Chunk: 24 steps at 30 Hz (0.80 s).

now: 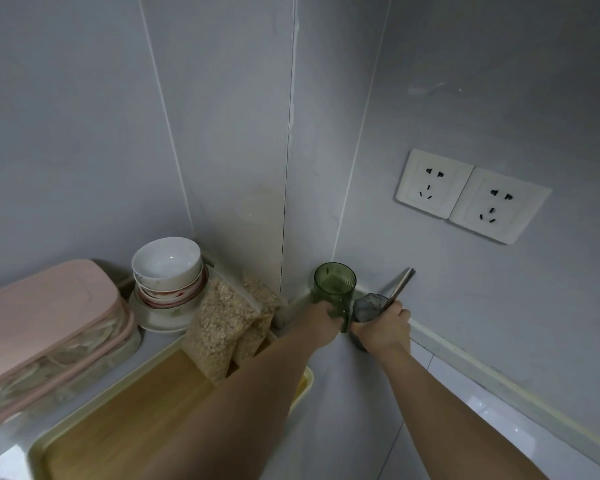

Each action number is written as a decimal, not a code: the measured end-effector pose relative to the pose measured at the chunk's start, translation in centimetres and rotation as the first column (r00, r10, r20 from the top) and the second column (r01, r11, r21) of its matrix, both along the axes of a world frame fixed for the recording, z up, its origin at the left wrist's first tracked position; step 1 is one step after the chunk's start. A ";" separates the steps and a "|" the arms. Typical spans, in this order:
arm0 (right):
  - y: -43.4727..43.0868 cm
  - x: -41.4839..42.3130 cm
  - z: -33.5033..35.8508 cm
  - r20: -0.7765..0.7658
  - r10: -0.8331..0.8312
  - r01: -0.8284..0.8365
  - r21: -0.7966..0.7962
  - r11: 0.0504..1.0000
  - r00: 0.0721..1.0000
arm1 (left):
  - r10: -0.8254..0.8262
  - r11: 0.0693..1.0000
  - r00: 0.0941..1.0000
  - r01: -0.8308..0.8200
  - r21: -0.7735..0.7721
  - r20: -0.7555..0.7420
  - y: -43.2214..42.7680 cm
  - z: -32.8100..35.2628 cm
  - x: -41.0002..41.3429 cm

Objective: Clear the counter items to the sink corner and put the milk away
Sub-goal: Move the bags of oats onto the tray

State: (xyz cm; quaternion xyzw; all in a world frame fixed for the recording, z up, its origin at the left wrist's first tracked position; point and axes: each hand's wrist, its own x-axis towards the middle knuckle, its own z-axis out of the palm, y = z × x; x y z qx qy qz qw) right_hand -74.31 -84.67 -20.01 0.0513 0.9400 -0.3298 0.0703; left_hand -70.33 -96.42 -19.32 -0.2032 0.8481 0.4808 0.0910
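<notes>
Where the two walls meet, head view: both hands reach side by side at 5 o'clock of centre.
Left hand [321, 318]: fingers curled round the lower body of the green glass [335, 285].
Green glass: upright, ribbed, see-through, right at the wall corner; contents cannot be told.
Right hand [383, 323]: fingers wrapped round a dark cup [366, 306] and a metal handle [400, 284] that points to 1 o'clock.
Dark cup: just beside the glass, at its 3 o'clock; grey, mottled inside.
Bowls [167, 265]: 8 o'clock, nested in a stack on a plate [160, 323].
Clear bags [222, 323]: 7 o'clock, filled with oats, at the far end of the tray [305, 382].
Pink-lidded boxes [42, 323]: 9 o'clock, stacked; pale contents unclear.
</notes>
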 end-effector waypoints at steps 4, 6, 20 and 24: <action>-0.2 -0.3 0.0 -0.021 0.002 -0.002 0.008 1.000 1.000 | 0.078 0.953 0.995 -0.094 0.289 0.066 0.6 0.7 -0.2; -0.2 -0.4 -0.1 -0.037 0.005 -0.005 0.011 1.000 0.999 | 0.081 0.929 0.992 -0.109 0.353 0.092 0.9 0.7 -0.3; 0.8 0.1 0.4 -0.025 0.131 -0.131 -0.002 0.991 0.991 | 0.087 0.972 0.996 -0.081 0.222 -0.016 -1.5 0.1 3.7; 0.9 2.4 1.1 0.017 0.100 -0.098 -0.099 0.990 0.995 | 0.039 0.990 0.998 -0.033 0.138 -0.040 -2.6 2.0 6.3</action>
